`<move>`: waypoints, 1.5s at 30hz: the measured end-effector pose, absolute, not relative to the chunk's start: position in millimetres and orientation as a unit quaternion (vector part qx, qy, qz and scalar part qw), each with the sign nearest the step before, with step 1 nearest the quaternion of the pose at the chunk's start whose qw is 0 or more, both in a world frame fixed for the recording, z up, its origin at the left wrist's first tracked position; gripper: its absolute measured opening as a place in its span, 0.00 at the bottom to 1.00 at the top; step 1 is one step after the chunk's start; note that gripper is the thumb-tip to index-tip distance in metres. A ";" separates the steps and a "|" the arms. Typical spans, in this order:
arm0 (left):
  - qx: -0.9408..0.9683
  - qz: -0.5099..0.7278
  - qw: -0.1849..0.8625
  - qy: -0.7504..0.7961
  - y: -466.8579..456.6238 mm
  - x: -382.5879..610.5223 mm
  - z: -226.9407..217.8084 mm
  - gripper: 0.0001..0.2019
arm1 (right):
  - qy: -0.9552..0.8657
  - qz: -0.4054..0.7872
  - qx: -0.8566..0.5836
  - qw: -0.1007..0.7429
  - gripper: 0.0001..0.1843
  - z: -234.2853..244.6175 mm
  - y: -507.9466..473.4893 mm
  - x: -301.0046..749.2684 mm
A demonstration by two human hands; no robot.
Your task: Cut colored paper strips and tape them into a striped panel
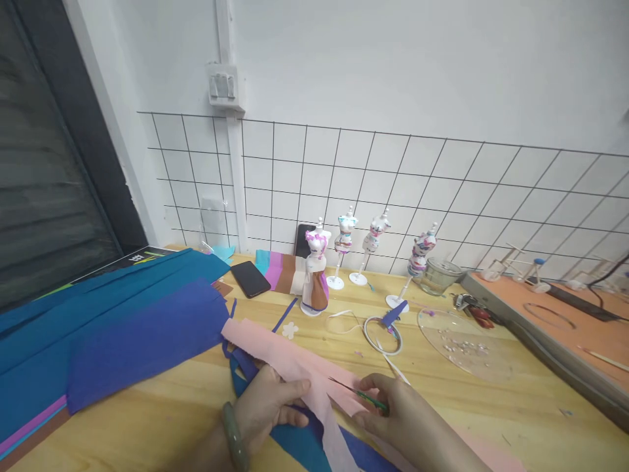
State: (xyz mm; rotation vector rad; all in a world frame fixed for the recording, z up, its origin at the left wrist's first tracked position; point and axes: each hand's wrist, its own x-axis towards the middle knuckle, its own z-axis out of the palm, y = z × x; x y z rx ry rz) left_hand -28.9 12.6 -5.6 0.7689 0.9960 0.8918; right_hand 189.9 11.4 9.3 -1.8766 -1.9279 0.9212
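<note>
A pink sheet of crepe paper (289, 354) slants across the front middle of the wooden table. My left hand (270, 400), with a bangle at the wrist, pinches it between thumb and fingers. My right hand (393, 406) is closed on small green-handled scissors (366, 396), whose thin blades point left over the pink paper. Part of their handle is hidden by my fingers. Blue and teal strips (299, 439) lie under the sheet and my left hand. Beyond the paper, a roll of white tape (383, 335) rests flat with a purple scrap on it.
Folded blue and teal sheets (152, 321) cover the left side. Small white dress forms (317, 246) stand along the back, one in a brown skirt. Nearby are a phone (250, 279), a glass bowl (437, 275), a clear dish (464, 347) of beads and an orange-topped tray (550, 321).
</note>
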 end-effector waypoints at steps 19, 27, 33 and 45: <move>0.320 0.391 0.741 0.442 17.0 -29.3 -1.8 0.12 | -0.707 0.343 -0.618 0.028 0.08 26.6 14.9 236.3; 0.329 0.388 0.733 0.451 13.8 -27.2 -9.5 0.24 | -0.692 0.365 -0.615 0.100 0.08 31.0 19.5 233.8; 0.340 0.382 0.718 0.472 15.9 -26.8 -12.9 0.24 | -0.697 0.399 -0.577 0.149 0.09 14.9 18.1 209.7; 0.333 0.397 0.716 0.468 11.8 -24.0 -6.6 0.20 | -0.676 0.402 -0.600 0.144 0.06 10.9 17.2 200.9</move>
